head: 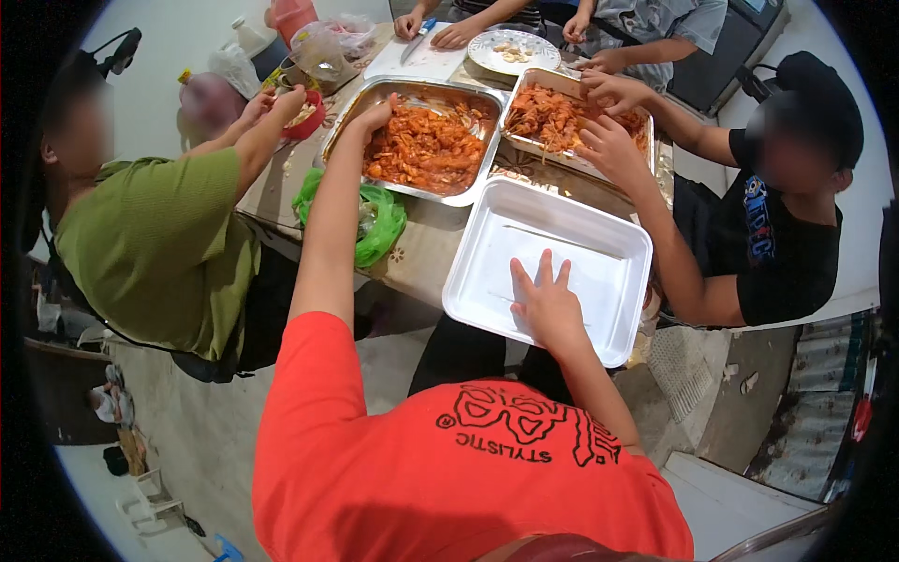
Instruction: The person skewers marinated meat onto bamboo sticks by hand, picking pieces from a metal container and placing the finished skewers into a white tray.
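My left hand (376, 121) is at the left inside edge of a metal tray (414, 188) of red-sauced meat pieces (428, 151). Its fingers are partly hidden, so whether they hold anything cannot be told. Over the floor of a white plastic tray (470, 246), my right hand (551, 305) is spread with its fingers apart and nothing in it. One thin stick (562, 240), like a bamboo skewer, lies along the far part of that tray. The white tray's near side overhangs the table edge above my lap.
A co-worker's hands (611, 116) work over a second tray (583, 160) of skewered meat at right. Another co-worker holds a red bowl (307, 119) at left. Beyond are a knife (418, 42), a white board (393, 67) and a plate (514, 53). A green plastic bag (383, 228) lies nearby.
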